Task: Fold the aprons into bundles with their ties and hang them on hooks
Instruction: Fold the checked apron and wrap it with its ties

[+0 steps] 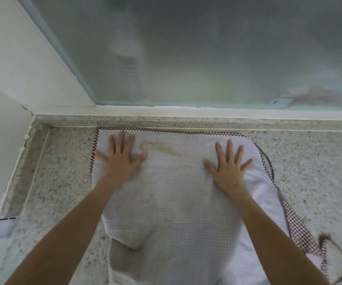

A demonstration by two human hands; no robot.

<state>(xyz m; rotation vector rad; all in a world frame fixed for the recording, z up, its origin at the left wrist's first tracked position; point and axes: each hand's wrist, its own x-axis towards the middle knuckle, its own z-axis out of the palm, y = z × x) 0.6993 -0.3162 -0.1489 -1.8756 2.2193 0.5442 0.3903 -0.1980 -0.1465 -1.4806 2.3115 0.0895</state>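
1. Both arms reach out; left hand [119,159] and right hand [228,164] lie flat, fingers spread, pressing the apron [170,202].
2. Apron lies under both palms on the counter [309,161].
3. Push outward slowly so wrinkles go.
4. Dotted tie [297,225] sits right of the right hand; keep it free.

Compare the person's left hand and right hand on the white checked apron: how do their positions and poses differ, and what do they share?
The left hand lies near the white checked apron's straight, dark-trimmed left edge; the right hand lies near its rounded right corner. The left hand sits slightly farther up the cloth than the right. The left fingers look blurred; the right fingers look sharper. Both lie palm-down, fingers spread, flat on the apron.
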